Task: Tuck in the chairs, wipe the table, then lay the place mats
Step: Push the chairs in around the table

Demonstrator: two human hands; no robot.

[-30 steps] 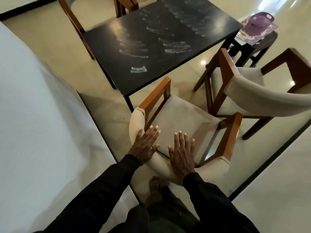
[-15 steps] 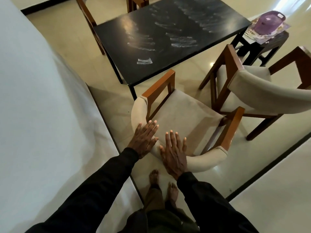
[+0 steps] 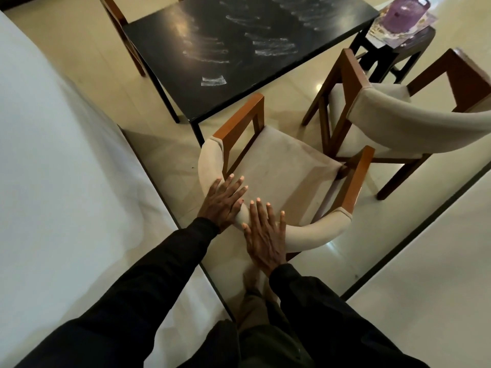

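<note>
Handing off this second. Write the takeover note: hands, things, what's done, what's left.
Left hand: open, flat on the near chair's padded backrest. Right hand: open, flat beside it on the same backrest.
Near chair is not tucked under the table; second chair to its right is out too.
Table shows white smears, unwiped. No mats laid; printed sheets under a purple container on the side stool may be them.
Done: nothing finished.
Left: tuck chairs, wipe, lay mats.
</note>
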